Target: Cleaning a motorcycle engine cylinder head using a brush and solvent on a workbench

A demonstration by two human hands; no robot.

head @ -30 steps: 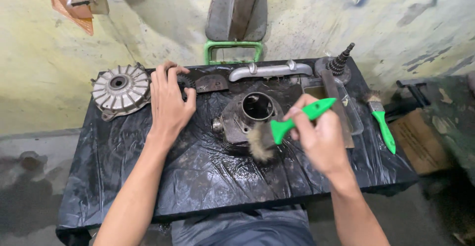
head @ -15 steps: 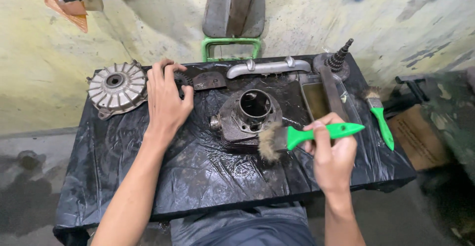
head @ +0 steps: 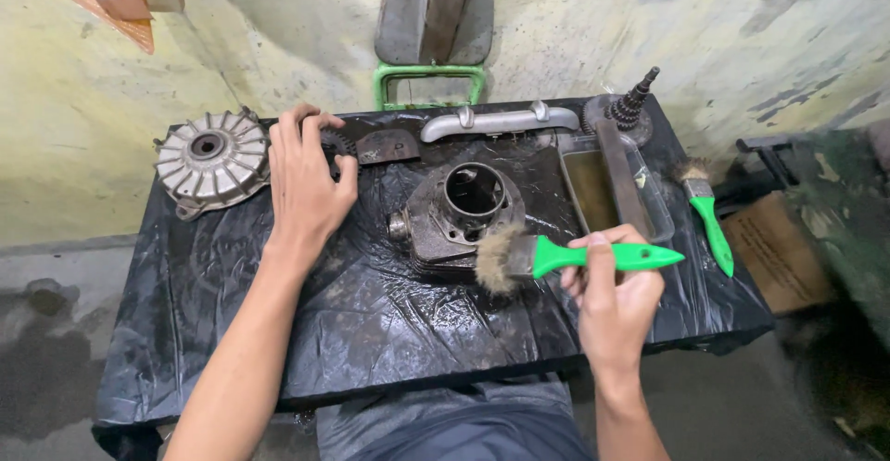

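Two hands over the worktop, head view, the only one we get. Right hand is wrapped around the green handle of a brush, fingers curled tight on it, thumb on top. Bristles sit just off the fist's inner side, touching the lower right flank of the cylinder. So this looks like the cleaning stroke, brush working the cylinder's outer wall.

Brush lies nearly level across the picture, long axis left to right, bristles pointing toward the cylinder, handle tip poking out past the knuckles on the far side. Cylinder's bore faces up and a little away.

Left hand is flat, fingers spread, pressing on a dark gear beside the finned drum; nothing clasped in it.

Next stroke, I'd judge, calls for bristles kept against the metal and swept round the wall. Beyond the right fist: tray and a spare brush, untouched.
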